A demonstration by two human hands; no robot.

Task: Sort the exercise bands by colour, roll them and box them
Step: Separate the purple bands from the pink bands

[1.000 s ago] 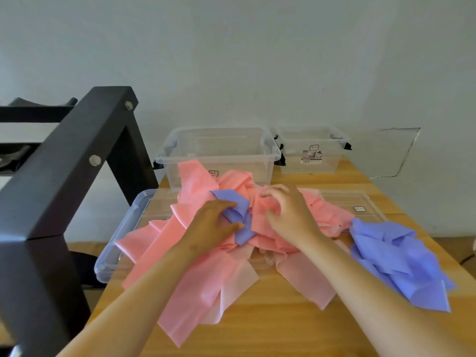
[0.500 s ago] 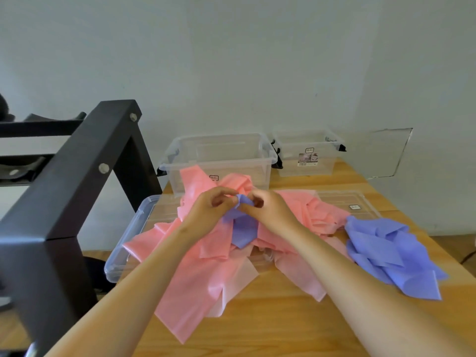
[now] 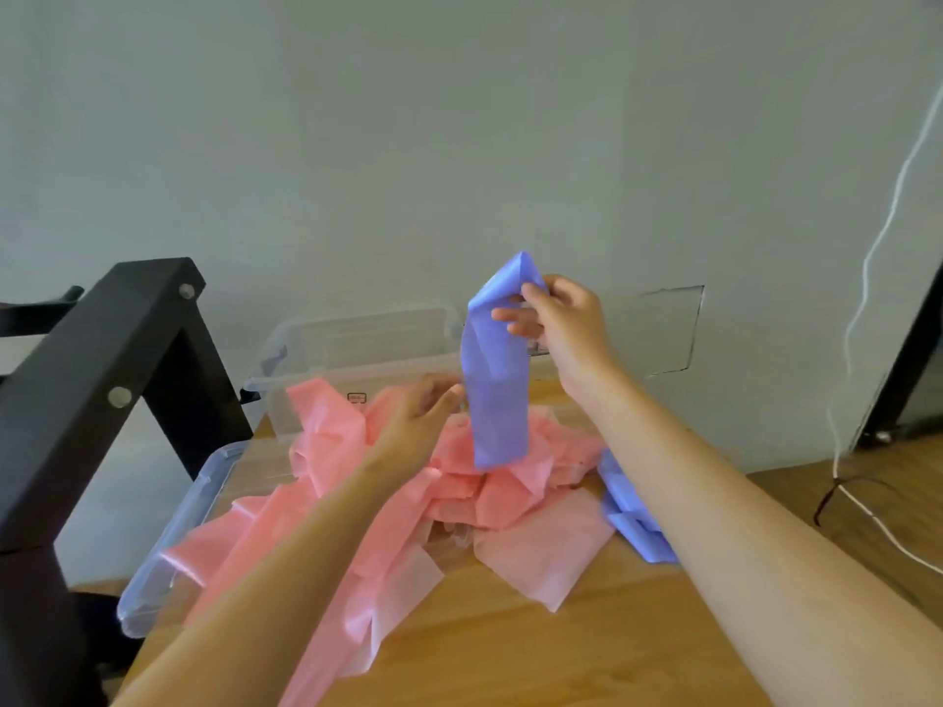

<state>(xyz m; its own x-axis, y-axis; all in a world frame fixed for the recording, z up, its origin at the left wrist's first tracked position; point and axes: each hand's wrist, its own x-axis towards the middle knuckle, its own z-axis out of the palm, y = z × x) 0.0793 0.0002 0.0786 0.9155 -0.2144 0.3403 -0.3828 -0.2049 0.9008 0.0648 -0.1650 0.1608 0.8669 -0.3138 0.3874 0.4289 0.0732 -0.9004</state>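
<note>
A blue exercise band [image 3: 495,369] hangs down from my right hand [image 3: 559,326], which pinches its folded top and holds it raised above the table. Its lower end reaches down to the heap of pink bands [image 3: 408,497] spread over the middle of the wooden table [image 3: 510,650]. My left hand [image 3: 418,426] hovers over the pink heap just left of the hanging band, fingers relaxed, holding nothing. A pile of blue bands [image 3: 633,517] lies at the right of the heap, partly hidden by my right forearm.
A clear plastic box [image 3: 352,349] stands behind the heap; a second one is mostly hidden behind my right hand. A clear lid [image 3: 168,548] lies under the pink bands at the left. A black frame [image 3: 76,400] stands left; a white cable [image 3: 857,318] hangs at the right.
My right hand has lifted the blue band up out of the pink heap. My left hand has let go of it and stays low. The camera has tilted upward.
</note>
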